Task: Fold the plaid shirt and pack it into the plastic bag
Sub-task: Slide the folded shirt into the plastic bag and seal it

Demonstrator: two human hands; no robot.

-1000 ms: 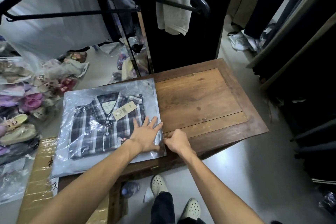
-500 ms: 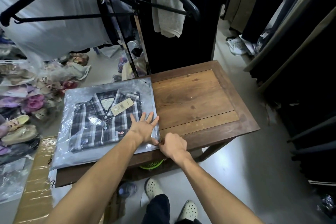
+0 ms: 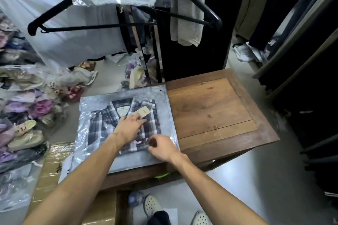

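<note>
The dark plaid shirt (image 3: 102, 124) lies folded inside the clear plastic bag (image 3: 102, 99), collar towards the far side, with a beige tag (image 3: 143, 113) near the collar. The bag rests flat on the left half of the wooden table (image 3: 210, 107). My left hand (image 3: 130, 126) lies flat on the bag over the shirt's middle, fingers apart and pointing at the tag. My right hand (image 3: 162, 147) sits on the bag's near right corner with its fingers curled onto the plastic. Both hands hide part of the shirt's front.
Hangers and bagged garments (image 3: 91, 27) hang above the table's far left. Bagged shoes (image 3: 27, 115) are piled on the floor at left, beside a taped cardboard box (image 3: 49, 170). Dark clothes (image 3: 301, 78) hang at right. My feet in white clogs (image 3: 151, 204) stand below the table.
My left hand slid from the bag's right edge up onto the shirt's middle. My right hand moved left from the table edge onto the bag's near right corner.
</note>
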